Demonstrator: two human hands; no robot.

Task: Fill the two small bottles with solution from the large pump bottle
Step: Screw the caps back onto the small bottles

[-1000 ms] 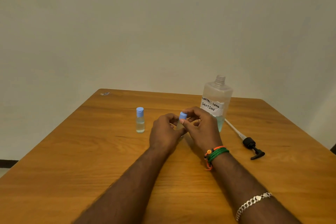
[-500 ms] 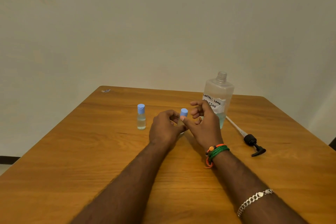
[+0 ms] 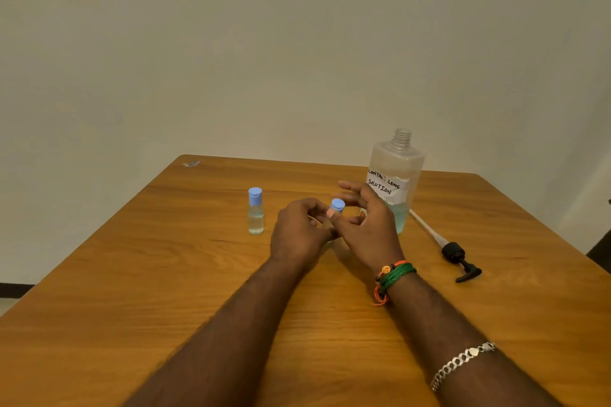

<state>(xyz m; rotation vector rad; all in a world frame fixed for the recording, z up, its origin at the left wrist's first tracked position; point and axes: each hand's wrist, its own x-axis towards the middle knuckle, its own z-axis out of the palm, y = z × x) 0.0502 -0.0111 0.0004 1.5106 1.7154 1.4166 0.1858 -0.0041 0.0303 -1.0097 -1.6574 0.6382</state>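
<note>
While the left hand pinches the small bottle upright on the surface, the right hand is spread, thumb at the cap. A slip could tip it; big bottle just behind stands uncapped.

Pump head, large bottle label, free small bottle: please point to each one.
pump head (image 3: 458, 258), head view, black collar
large bottle label (image 3: 386, 187), head view, handwritten text
free small bottle (image 3: 255, 220), head view, clear body
</note>
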